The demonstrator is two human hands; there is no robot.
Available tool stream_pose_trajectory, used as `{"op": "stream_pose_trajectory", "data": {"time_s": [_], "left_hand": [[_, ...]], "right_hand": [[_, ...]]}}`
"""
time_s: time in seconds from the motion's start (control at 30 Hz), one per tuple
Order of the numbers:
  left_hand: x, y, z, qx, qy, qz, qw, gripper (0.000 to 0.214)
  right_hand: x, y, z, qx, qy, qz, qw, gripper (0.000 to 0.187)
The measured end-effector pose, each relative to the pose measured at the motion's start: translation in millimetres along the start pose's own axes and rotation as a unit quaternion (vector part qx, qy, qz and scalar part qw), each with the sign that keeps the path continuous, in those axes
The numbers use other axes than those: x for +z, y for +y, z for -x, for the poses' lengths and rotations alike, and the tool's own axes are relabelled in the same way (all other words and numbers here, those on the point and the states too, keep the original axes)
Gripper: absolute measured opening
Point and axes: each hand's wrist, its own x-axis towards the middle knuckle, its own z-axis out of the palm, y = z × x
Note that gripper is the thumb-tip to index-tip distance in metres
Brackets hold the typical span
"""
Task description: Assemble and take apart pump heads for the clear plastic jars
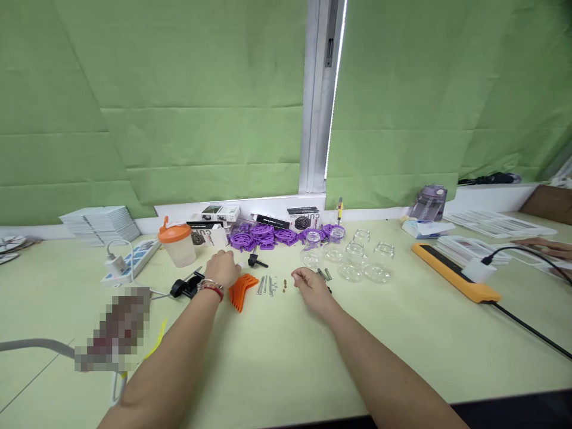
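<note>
My left hand (222,270) is over the table, its fingers curled down and their tips hidden, so what they hold cannot be made out. Beside it lie orange slotted plastic pieces (242,291), with a black knob-like part with a stem (257,261) just beyond. Black parts (183,288) sit by the left wrist. My right hand (311,287) has thumb and forefinger brought together; anything between them is too small to name. Between the hands are several metal screws (270,285) and small brass-coloured pieces (285,285). Coil springs (328,274) lie behind the right hand.
Purple plastic parts (263,235) and printed boxes (304,219) line the wall. Clear glass jars (378,271) stand at right, near an orange power strip (451,274). An orange-lidded cup (175,241) stands left. Another person's hand (547,245) shows at far right.
</note>
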Motion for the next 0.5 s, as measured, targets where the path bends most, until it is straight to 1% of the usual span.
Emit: {"op": "stream_pose_trajectory", "data": {"time_s": [0.1, 0.2, 0.33, 0.43, 0.5], "left_hand": [[-6.1, -26, 15, -0.002, -0.01, -0.052, 0.999, 0.037], [-1.9, -40, 24, 0.006, -0.028, -0.086, 0.996, 0.032], [6.3, -42, 26, 0.025, -0.037, -0.107, 0.993, 0.029], [8.0, -40, 24, 0.035, -0.033, -0.11, 0.993, 0.03], [7.4, -39, 24, 0.042, -0.024, -0.108, 0.993, 0.029]], "right_hand": [[4, 5, -3, -0.02, 0.004, 0.084, 0.996, 0.018], [11, 6, -5, -0.057, 0.005, 0.192, 0.98, 0.018], [22, 3, -6, -0.109, -0.027, 0.29, 0.95, 0.021], [28, 1, -8, -0.141, -0.055, 0.325, 0.934, 0.024], [30, 1, -9, -0.143, -0.072, 0.331, 0.93, 0.028]]}}
